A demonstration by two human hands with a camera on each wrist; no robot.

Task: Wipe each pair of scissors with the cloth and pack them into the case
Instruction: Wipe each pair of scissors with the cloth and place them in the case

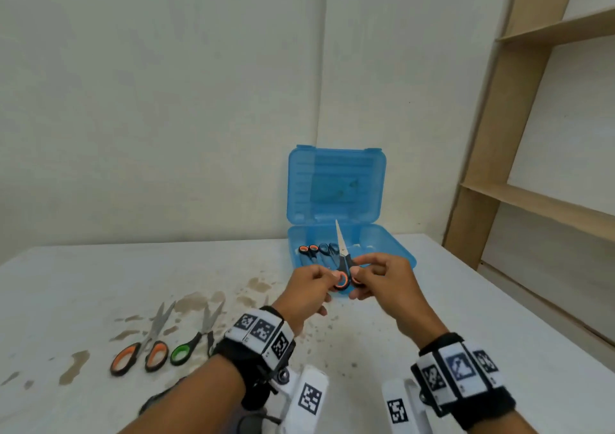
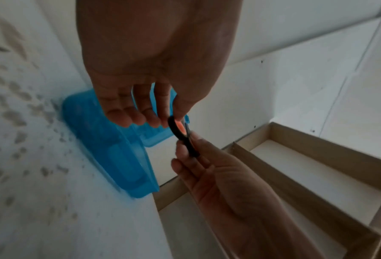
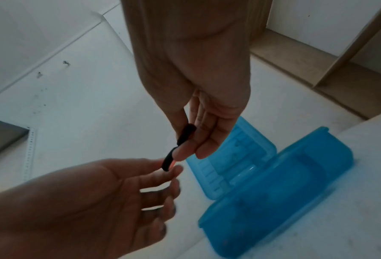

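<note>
**Scissors held by the loops over the case**

We hold a small pair of scissors [image 1: 342, 264] between both hands, its blades pointing to 12 o'clock above the open blue case [image 1: 392, 254]. Our left hand [image 1: 309, 287] pinches one orange-lined loop, our right hand [image 1: 382, 279] the other, with the spare fingers loosely spread. It looks light and stiff, and the steel blades are probably slick, so the handles are the safe hold. Two more pairs [image 1: 166, 343] lie at 8 o'clock.

Pale white walls [image 1: 149, 100] meeting in a corner, white table [image 1: 83, 284] with brown stains [image 1: 196, 300], light wooden shelving [image 1: 532, 117] at the right, soft even light
</note>
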